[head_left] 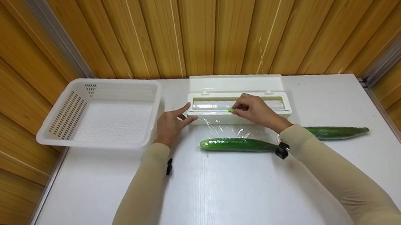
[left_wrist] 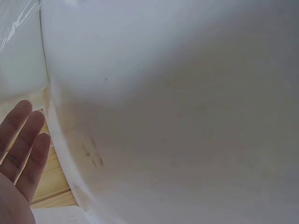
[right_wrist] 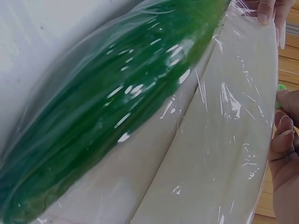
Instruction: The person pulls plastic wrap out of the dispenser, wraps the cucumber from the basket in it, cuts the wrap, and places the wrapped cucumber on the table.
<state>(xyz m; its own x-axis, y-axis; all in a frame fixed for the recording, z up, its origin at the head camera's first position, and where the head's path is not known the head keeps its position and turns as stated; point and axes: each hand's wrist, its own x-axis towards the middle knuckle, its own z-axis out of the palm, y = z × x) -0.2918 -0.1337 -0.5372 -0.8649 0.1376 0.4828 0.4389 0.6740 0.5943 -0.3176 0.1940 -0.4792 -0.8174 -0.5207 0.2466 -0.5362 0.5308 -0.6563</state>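
Note:
A white cling film dispenser (head_left: 239, 118) stands with its lid raised, a roll of film (head_left: 207, 106) in its window. My left hand (head_left: 170, 124) grips its left end, thumb at the front and index finger on top; its other fingers (left_wrist: 30, 163) are straight. My right hand (head_left: 253, 111) pinches the small green slider cutter (head_left: 230, 110) on the front rail. Clear film (right_wrist: 233, 107) runs down the dispenser's front to a green cucumber (head_left: 233, 144). Right of my wrist lies what looks like another cucumber (head_left: 338, 132) in film; my forearm hides the stretch between.
A white perforated plastic basket (head_left: 102, 145) stands to the left of the dispenser. The white table (head_left: 223, 198) meets wood-look panel walls (head_left: 229, 25) at the back and sides. The dispenser's raised lid (head_left: 236, 82) is close to the back wall.

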